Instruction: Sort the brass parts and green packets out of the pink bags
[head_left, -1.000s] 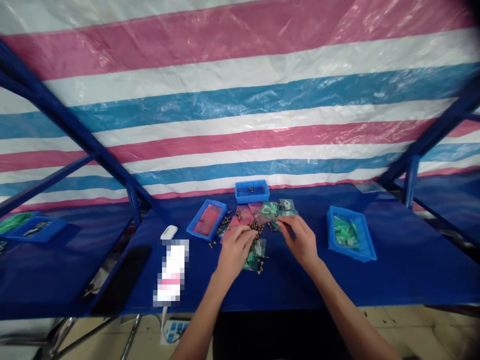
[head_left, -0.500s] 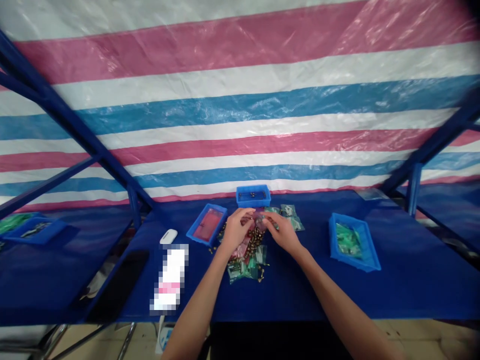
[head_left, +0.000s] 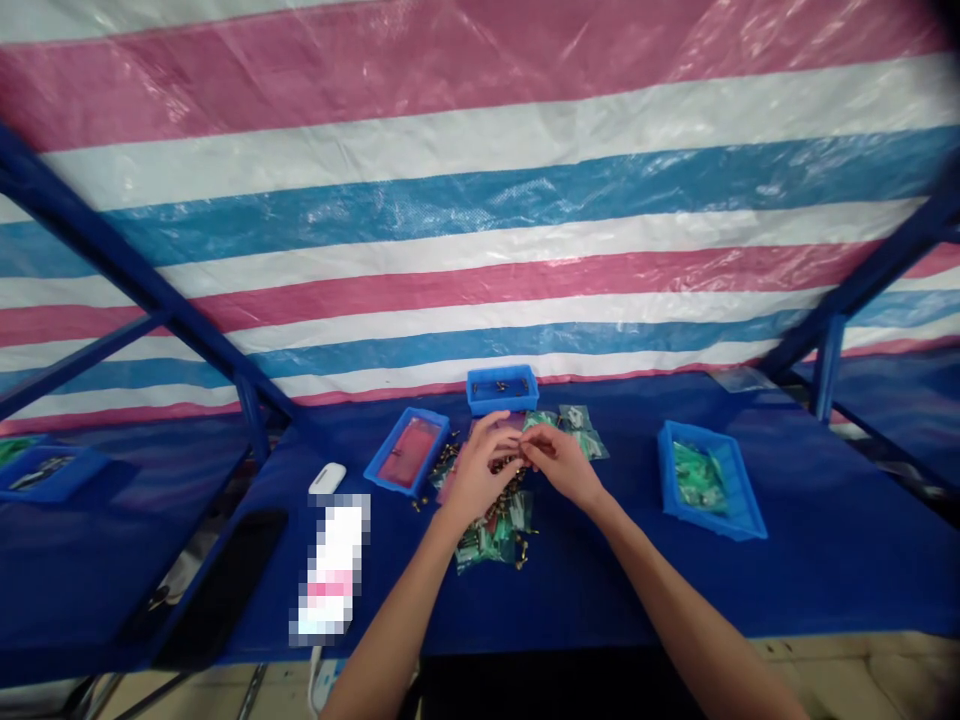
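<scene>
the left hand (head_left: 474,475) and right hand (head_left: 561,465) are together, fingertips meeting just above a heap of small brass bits (head_left: 504,510) (whatever sits between the fingers is too small to tell). the heap lies on the blue cloth (head_left: 600,600), mixed with clear bags. green bags (head_left: 487,548) show at 6 o'clock from the hands, more green bags (head_left: 577,430) at 1 o'clock, and a pink bag (head_left: 450,485) at 9 o'clock, touching the left hand's side of the heap.

a blue tray (head_left: 502,372) with a few brass bits sits at 12 o'clock. a red-lined blue tray (head_left: 390,462) sits at 10 o'clock, with loose bits just beside it. a blue tray of green bags (head_left: 667,470) sits well apart at 3 o'clock. further toward 9 o'clock lie a white mouse (head_left: 328,478), a pixelated packet (head_left: 330,565) and a black phone (head_left: 225,590).
</scene>
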